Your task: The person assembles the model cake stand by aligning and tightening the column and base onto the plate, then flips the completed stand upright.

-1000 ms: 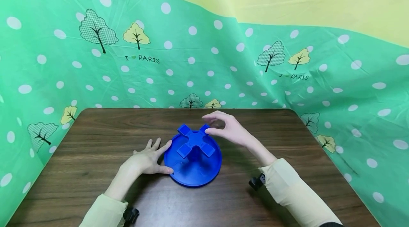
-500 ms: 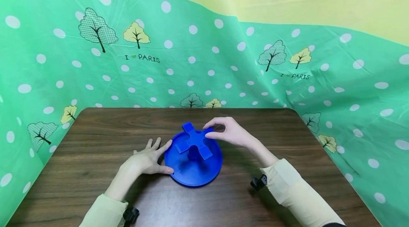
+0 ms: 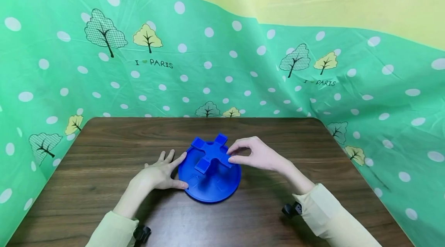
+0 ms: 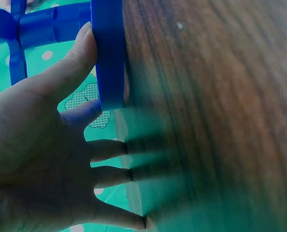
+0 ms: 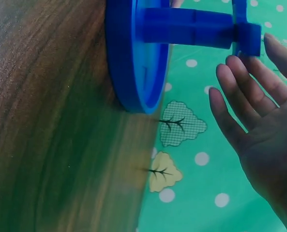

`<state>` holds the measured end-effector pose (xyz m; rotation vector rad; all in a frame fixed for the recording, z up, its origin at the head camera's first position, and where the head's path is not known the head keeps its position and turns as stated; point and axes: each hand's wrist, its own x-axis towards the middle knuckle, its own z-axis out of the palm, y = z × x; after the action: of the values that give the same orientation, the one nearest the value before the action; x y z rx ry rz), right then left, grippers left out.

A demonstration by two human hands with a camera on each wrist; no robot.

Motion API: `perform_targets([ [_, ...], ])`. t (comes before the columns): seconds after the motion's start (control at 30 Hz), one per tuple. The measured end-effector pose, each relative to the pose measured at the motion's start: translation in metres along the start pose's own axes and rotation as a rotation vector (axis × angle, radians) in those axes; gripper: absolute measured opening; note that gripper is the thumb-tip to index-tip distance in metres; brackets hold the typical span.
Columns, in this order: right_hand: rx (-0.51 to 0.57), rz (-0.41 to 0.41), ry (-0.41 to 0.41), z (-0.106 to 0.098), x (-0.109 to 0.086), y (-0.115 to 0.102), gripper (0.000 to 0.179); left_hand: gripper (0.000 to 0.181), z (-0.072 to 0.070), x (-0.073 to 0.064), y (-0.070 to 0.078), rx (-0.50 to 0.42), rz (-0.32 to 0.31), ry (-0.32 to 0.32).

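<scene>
A blue round base with a raised rim rests on the table. From its middle rises a thick blue post, topped by a blue four-armed cross piece. My right hand pinches the right arm of that cross between thumb and fingertips; its lower fingers spread below in the right wrist view. At the base's left side lies my left hand, fingers straight and splayed. Its thumb presses on the rim, the index finger touches the edge, and the other fingertips rest on the table.
The dark wood-grain table reaches back to a green and yellow curtain with printed trees and dots. Black wrist cameras sit at both cuffs, the right camera close over the tabletop.
The cross piece has turned clockwise as seen from above. My right hand has gripped its arm and moved nearer to me with it. The left hand and the base stay put.
</scene>
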<state>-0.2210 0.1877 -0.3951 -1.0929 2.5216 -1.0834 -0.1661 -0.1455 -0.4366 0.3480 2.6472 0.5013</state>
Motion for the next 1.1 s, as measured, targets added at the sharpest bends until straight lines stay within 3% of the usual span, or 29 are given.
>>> perform_targets([
  [0.1, -0.003, -0.033, 0.043, -0.003, 0.000, -0.003, 0.017, 0.104, 0.000, 0.000, 0.000, -0.002, 0.003, 0.002],
  [0.23, -0.023, -0.066, 0.161, -0.007, 0.007, -0.003, 0.018, 0.104, 0.000, 0.000, -0.001, -0.009, 0.001, 0.005],
  [0.33, -0.029, -0.052, 0.204, -0.010, 0.015, -0.001, 0.025, 0.104, 0.000, 0.000, -0.001, -0.006, 0.002, 0.006],
  [0.5, -0.025, 0.005, 0.127, -0.008, 0.029, 0.003, 0.037, 0.104, 0.000, -0.001, 0.000, -0.002, 0.002, 0.005],
  [0.7, -0.044, -0.005, 0.028, -0.004, 0.038, 0.009, 0.036, 0.105, 0.001, 0.001, 0.001, -0.001, -0.002, 0.000],
  [1.1, -0.038, 0.011, 0.002, -0.003, 0.020, 0.010, 0.027, 0.105, 0.001, 0.002, -0.001, 0.008, -0.007, -0.003],
])
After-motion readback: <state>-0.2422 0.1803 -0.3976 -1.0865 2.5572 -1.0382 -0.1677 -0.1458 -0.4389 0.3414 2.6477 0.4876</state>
